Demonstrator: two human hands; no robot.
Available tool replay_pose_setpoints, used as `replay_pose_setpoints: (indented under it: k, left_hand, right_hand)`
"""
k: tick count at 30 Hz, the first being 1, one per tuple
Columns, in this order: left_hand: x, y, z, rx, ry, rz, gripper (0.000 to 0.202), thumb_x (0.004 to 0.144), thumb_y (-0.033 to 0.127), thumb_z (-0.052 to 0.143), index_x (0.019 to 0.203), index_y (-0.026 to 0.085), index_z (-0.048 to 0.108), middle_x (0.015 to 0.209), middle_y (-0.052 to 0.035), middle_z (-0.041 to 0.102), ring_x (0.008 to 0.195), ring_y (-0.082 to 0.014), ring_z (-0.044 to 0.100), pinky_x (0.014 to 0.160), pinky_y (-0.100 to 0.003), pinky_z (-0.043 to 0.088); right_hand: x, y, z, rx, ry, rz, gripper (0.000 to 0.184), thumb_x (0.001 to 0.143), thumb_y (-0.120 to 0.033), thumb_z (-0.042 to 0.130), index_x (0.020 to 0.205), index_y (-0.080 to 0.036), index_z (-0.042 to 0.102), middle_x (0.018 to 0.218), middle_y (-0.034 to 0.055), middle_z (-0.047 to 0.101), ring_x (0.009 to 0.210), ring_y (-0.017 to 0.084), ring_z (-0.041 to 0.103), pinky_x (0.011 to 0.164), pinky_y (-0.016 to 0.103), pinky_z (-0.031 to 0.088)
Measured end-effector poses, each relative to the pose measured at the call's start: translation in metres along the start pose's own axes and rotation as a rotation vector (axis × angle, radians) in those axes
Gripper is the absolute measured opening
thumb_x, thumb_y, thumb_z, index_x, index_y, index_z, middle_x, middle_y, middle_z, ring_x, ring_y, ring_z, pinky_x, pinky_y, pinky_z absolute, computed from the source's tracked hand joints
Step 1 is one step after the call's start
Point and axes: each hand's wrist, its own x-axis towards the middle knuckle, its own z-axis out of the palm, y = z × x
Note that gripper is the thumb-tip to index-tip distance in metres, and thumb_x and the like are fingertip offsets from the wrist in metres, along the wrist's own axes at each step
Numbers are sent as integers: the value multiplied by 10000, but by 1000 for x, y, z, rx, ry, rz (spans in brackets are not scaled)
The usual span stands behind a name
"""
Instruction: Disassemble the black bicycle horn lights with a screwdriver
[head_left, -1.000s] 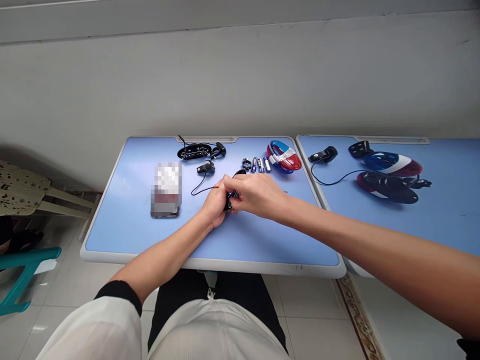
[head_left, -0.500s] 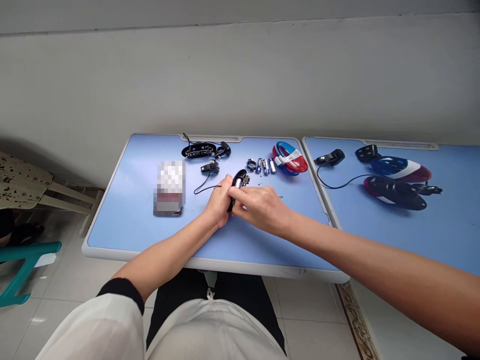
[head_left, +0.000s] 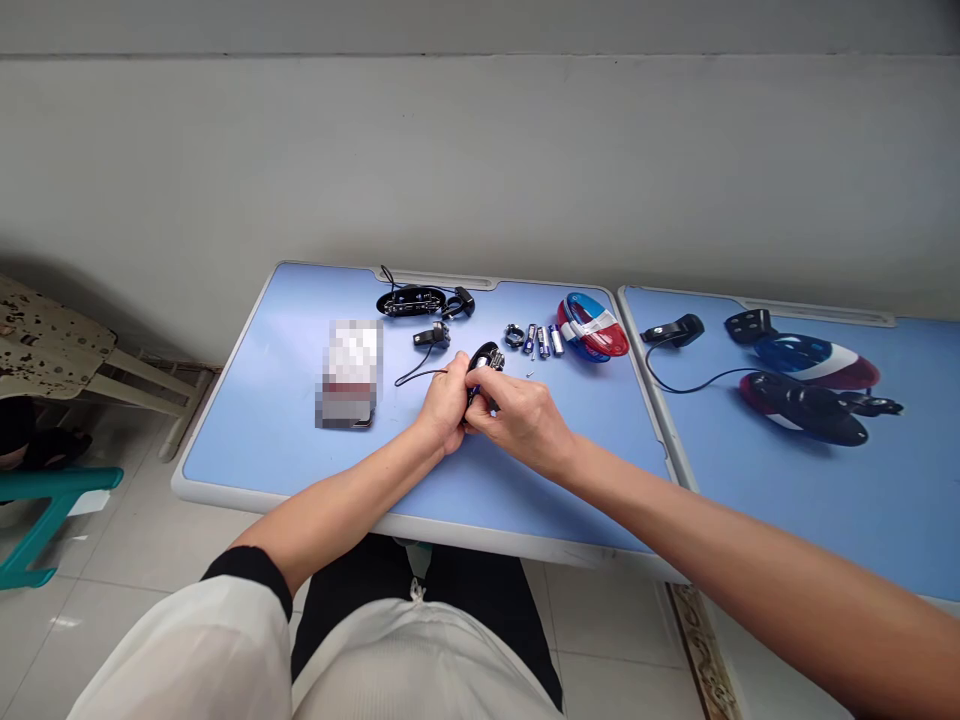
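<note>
A black oval electric bike-horn base (head_left: 493, 352) is gripped in my left hand (head_left: 448, 400), tilted with its open side toward the right. My right hand (head_left: 517, 405) is closed against that open side, thumb and fingertips pressed together. What they pinch is hidden; a pale, battery-like shape shows close by. A thin black cable runs from the held base to a black switch clamp (head_left: 433, 337) on the table. Beyond my right hand lie several AA batteries (head_left: 543, 342), a black ring clamp (head_left: 514, 335) and a small screw (head_left: 530, 374).
A second open black base (head_left: 409, 301) lies at the back edge. Red, white and blue shells (head_left: 592, 327) rest at the right. Left of my hands is a blurred-out package (head_left: 349, 375). The adjoining table (head_left: 922, 480) carries assembled horns (head_left: 806, 408) with a cable.
The view has shifted slightly, moving the table items to the right in the picture. My right fingers have moved a little on the held base; both hands stay together around it.
</note>
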Motion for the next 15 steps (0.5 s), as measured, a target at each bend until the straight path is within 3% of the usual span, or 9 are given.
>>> replay_pose_setpoints:
  k: [9, 15]
  left_hand:
    - [4, -1, -7, 92, -99, -16, 342, 850, 360, 468, 565, 187, 389, 416, 32, 363, 322, -79, 326, 311, -182, 175]
    - [6, 0, -6, 121, -46, -33, 307, 846, 331, 425, 575, 192, 381, 431, 31, 368, 321, -72, 286, 319, -189, 153]
  right_hand:
    - [6, 3, -14, 182, -153, -33, 188, 676, -66, 396, 696, -205, 521, 511, -45, 488, 443, 86, 346, 454, 197, 296]
    - [5, -2, -6, 50, -54, -1, 169, 666, -89, 396, 682, -206, 518, 519, -27, 514, 430, 95, 376, 459, 212, 298]
